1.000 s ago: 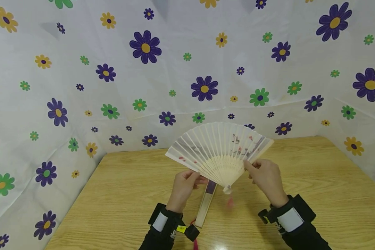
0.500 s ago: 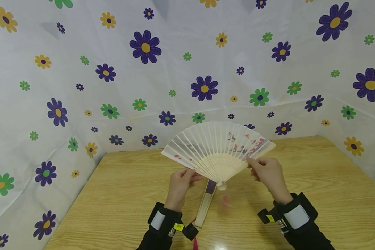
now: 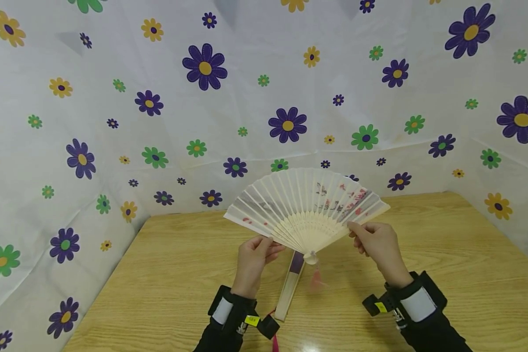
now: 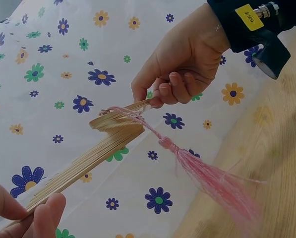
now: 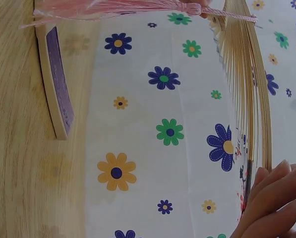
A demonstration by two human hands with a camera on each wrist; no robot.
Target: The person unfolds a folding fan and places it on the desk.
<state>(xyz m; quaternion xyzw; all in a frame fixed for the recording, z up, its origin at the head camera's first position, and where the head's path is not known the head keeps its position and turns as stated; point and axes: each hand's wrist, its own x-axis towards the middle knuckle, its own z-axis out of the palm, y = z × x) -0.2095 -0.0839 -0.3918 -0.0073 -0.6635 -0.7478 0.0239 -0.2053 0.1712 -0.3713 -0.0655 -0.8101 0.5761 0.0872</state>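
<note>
A pale folding fan [image 3: 308, 210], spread wide and printed with red and grey flowers, is held up above the table between both hands. My left hand [image 3: 253, 264] pinches its left outer rib between thumb and fingers. On the other side, my right hand [image 3: 378, 247] pinches the right outer rib. From the fan's pivot hangs a pink tassel [image 4: 207, 183], clear in the left wrist view. A second fan [image 3: 288, 288], folded, with a purple band [image 5: 60, 79] at one end, lies on the table below.
The wooden table [image 3: 180, 274] carries the folded fan, whose red tassel [image 3: 275, 342] trails toward the near edge. White cloth [image 3: 158, 127] with purple, yellow and green flowers hangs behind and along both sides.
The held fan has shifted slightly left and up and is spread a little wider. Both hands have moved slightly apart, keeping their grip. The folded fan has stayed put.
</note>
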